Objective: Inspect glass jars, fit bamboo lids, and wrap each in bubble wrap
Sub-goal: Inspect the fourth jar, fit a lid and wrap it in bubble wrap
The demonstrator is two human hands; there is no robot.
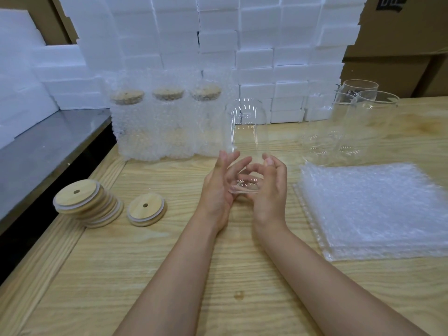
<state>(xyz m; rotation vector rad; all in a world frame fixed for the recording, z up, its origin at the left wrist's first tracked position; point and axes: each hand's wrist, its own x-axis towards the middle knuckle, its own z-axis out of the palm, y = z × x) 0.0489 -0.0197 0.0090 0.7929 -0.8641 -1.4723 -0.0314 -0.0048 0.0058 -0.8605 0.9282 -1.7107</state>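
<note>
Hard to make out: the glass jar (pixel 244 141) you hold is so clear that only thin white highlights trace its walls. You cannot tell which end is the mouth.
Hidden: your fingers cover part of the jar's lower end.
Blurred together: the empty jars (pixel 358 112) at the far right overlap, so their number is unclear.
Veiled: the three wrapped jars (pixel 168 127) show only their tan lids through the bubbles.
Cut off: your forearms leave the bottom edge. The cardboard boxes (pixel 400 32) run off the top right.
Jar's look: tall, straight-sided, colourless and lidless, rounded at its upper end.
Jar's place: lifted above the wooden table (pixel 218 263) at the centre, with the foam blocks (pixel 242 44) behind it.
Left hand: your left hand (pixel 218 187) cups the jar's lower end, fingers laid against the glass.
Right hand: your right hand (pixel 271 190) curls round the same end from the other side.
Nearby: a leaning stack of bamboo lids (pixel 84 202) and a single lid (pixel 146 209) lie to the left. The bubble wrap sheets (pixel 373 209) lie to the right.
</note>
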